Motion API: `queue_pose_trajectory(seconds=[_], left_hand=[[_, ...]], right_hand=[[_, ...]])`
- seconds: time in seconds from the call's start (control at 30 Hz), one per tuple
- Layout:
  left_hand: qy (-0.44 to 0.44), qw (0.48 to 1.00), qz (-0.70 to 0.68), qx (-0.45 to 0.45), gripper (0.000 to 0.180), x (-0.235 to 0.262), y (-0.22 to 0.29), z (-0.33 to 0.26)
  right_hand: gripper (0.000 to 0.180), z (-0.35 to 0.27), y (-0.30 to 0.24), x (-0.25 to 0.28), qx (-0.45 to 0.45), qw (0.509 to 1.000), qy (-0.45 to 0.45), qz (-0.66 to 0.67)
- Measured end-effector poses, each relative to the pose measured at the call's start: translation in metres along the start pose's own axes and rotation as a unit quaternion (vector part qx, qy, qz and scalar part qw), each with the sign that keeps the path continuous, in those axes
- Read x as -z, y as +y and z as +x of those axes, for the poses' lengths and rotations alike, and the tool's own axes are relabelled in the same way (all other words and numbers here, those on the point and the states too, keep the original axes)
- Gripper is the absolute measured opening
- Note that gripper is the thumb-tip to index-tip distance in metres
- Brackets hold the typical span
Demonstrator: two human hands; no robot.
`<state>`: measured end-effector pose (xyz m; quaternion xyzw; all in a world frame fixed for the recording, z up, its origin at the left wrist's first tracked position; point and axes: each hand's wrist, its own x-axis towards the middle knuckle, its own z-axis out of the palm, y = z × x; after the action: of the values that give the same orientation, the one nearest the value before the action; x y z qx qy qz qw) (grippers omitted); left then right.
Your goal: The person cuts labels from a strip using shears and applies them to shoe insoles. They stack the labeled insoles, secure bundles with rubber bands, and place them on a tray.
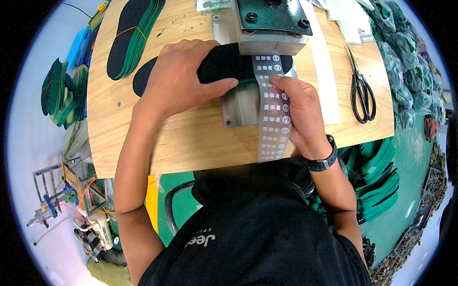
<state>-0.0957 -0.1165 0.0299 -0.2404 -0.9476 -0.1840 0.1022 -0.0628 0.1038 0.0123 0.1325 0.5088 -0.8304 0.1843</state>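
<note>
A black insole (pixel 222 64) with a green edge lies across the metal base plate (pixel 237 112), its right end below the block of a heated-press-like machine (pixel 273 29). My left hand (pixel 174 78) is over its middle, fingers toward the far edge and thumb along the near edge. Pinched between the thumb and fingers of my right hand (pixel 301 102) is a translucent label strip (pixel 271 138) with rows of white printing. The strip's far end lies over the insole close to the block; its near end hangs toward the table edge. My right fingertips are partly hidden behind it.
A banded stack of insoles (pixel 136 40) sits at the far left of the wooden table (pixel 186 152). Black-handled scissors (pixel 361 93) lie at the right beside a white paper strip (pixel 327 81). Bagged bundles (pixel 400 57) and green insole stacks (pixel 374 181) stand beyond the table's right side.
</note>
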Motion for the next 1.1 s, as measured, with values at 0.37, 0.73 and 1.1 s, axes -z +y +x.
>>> queue_pose_trajectory(seconds=[0.37,0.73,1.1], left_hand=[[-0.027,1.0,-0.001,0.013,0.06,0.001,0.004,0.005],[0.061,0.996,-0.046,-0.046,0.056,-0.004,0.003,0.005],[0.108,0.99,-0.082,-0.037,0.013,-0.005,0.005,0.0]], right_hand=[[0.017,0.008,-0.002,0.0,-0.025,0.999,0.04,-0.021],[0.021,0.005,-0.002,-0.001,0.0,1.0,0.027,-0.002],[0.017,-0.001,-0.021,0.028,0.093,0.99,0.099,0.048]])
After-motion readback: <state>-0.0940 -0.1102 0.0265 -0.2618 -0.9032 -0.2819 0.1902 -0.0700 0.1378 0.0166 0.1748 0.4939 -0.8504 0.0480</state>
